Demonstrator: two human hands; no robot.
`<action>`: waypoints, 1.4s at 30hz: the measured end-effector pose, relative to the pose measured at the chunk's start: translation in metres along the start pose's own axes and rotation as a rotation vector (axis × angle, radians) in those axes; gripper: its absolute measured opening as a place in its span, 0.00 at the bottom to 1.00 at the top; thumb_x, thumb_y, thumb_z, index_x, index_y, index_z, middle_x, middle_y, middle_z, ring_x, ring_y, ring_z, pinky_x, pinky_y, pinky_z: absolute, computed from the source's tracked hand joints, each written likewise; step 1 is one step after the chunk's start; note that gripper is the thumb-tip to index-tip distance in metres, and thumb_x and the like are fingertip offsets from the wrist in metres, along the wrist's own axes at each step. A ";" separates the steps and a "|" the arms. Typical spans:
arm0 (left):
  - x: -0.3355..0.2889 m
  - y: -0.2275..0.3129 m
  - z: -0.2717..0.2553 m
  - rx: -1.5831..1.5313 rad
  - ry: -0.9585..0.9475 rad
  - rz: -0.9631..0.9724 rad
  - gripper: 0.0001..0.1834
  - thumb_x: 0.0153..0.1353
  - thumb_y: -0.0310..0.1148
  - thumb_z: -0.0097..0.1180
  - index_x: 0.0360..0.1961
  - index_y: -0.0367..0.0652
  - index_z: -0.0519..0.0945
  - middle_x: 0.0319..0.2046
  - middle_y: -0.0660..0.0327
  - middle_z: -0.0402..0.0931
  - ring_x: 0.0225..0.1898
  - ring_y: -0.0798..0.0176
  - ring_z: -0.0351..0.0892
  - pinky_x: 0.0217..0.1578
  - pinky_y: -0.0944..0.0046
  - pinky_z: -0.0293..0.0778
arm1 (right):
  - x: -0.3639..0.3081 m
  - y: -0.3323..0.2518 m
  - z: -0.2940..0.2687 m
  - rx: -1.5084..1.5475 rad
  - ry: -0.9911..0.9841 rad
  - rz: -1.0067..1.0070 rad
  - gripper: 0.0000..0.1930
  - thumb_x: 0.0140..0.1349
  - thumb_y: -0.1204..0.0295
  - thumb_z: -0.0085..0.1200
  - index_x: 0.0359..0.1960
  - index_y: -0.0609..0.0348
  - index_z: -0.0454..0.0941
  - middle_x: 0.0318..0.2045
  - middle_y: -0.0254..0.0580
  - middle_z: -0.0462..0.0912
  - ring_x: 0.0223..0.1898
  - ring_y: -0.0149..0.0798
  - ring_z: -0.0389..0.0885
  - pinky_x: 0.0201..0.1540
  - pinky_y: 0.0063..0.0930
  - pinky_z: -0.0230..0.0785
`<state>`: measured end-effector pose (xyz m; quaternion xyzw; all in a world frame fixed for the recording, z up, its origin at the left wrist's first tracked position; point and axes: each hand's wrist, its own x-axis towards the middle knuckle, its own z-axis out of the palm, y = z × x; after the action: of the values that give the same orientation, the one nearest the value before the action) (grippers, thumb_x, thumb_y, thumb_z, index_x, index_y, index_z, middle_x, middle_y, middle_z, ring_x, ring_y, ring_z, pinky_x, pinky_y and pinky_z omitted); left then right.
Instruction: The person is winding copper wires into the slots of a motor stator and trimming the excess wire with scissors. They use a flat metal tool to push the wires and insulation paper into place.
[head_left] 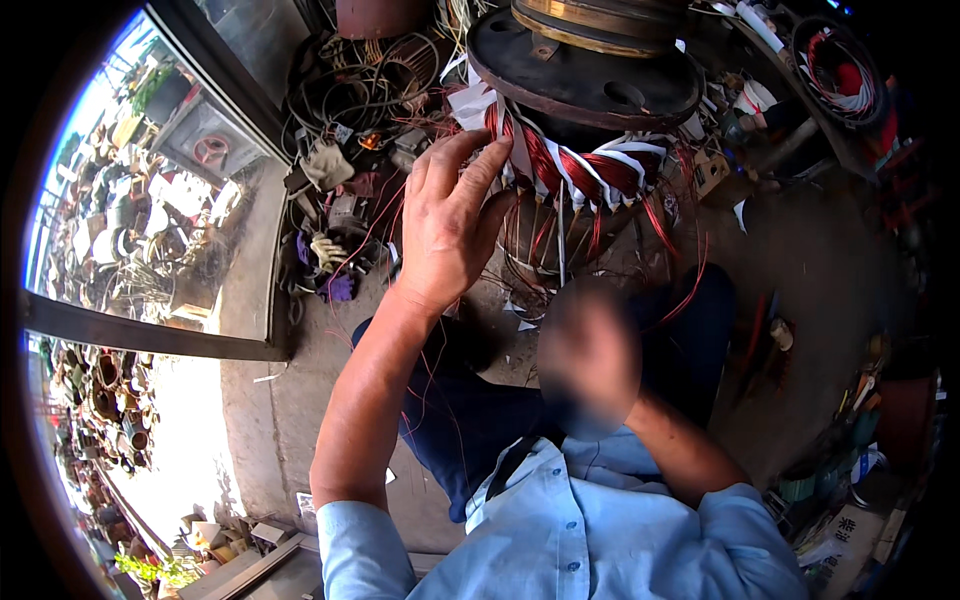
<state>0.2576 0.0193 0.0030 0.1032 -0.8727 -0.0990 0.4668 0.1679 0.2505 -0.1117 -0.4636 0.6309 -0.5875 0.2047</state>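
Red enamelled copper wire coils [540, 160] wrapped with white strips [630, 145] ring the edge of a round motor part, below a dark round plate [590, 85]. My left hand [445, 215] reaches up to the left end of these coils. Its fingers are extended and apart, with the fingertips against the coils and white insulating paper [475, 105]. A thin grey rod [562, 240] runs down from the coils toward my right hand [590, 355]. That hand is in front of my lap and smeared, so its fingers and anything in them cannot be made out.
Loose red wires [690, 300] hang around the coils and over my legs. Gloves [325, 165], cables [410, 70] and scrap crowd the floor at the left. A glass door [150, 330] stands farther left. A wire coil [840, 75] lies at the far right, with tools [765, 335] below it.
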 end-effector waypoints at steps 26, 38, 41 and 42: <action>0.073 -0.080 0.013 -0.777 -0.493 0.140 0.14 0.66 0.18 0.57 0.50 0.38 0.87 0.53 0.59 0.86 0.52 0.62 0.84 0.51 0.62 0.79 | 0.024 -0.055 -0.028 -1.131 0.191 -0.176 0.22 0.49 0.64 0.77 0.42 0.57 0.79 0.30 0.43 0.84 0.32 0.51 0.84 0.36 0.47 0.77; 0.067 -0.100 0.045 -0.838 -0.131 0.323 0.14 0.56 0.14 0.60 0.43 0.35 0.87 0.42 0.53 0.86 0.48 0.45 0.85 0.51 0.53 0.81 | 0.039 -0.089 0.033 -1.523 0.254 0.080 0.23 0.50 0.59 0.77 0.38 0.57 0.78 0.24 0.39 0.82 0.30 0.49 0.83 0.35 0.47 0.75; 0.060 -0.101 0.042 -0.815 -0.093 0.353 0.17 0.54 0.14 0.58 0.44 0.37 0.87 0.46 0.54 0.86 0.53 0.47 0.84 0.55 0.53 0.77 | 0.048 -0.099 0.050 -1.597 0.243 0.118 0.24 0.49 0.56 0.78 0.35 0.56 0.75 0.20 0.39 0.80 0.25 0.50 0.82 0.30 0.47 0.75; 0.058 -0.102 0.038 -0.807 -0.087 0.359 0.17 0.54 0.14 0.58 0.44 0.37 0.87 0.48 0.55 0.86 0.54 0.48 0.84 0.56 0.53 0.76 | 0.051 -0.102 0.055 -1.607 0.242 0.147 0.25 0.49 0.55 0.78 0.34 0.56 0.75 0.19 0.40 0.79 0.24 0.50 0.82 0.29 0.46 0.74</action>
<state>0.2032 -0.0910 0.0006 -0.2448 -0.7872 -0.3533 0.4422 0.2226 0.1904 -0.0151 -0.3598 0.9062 0.0132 -0.2218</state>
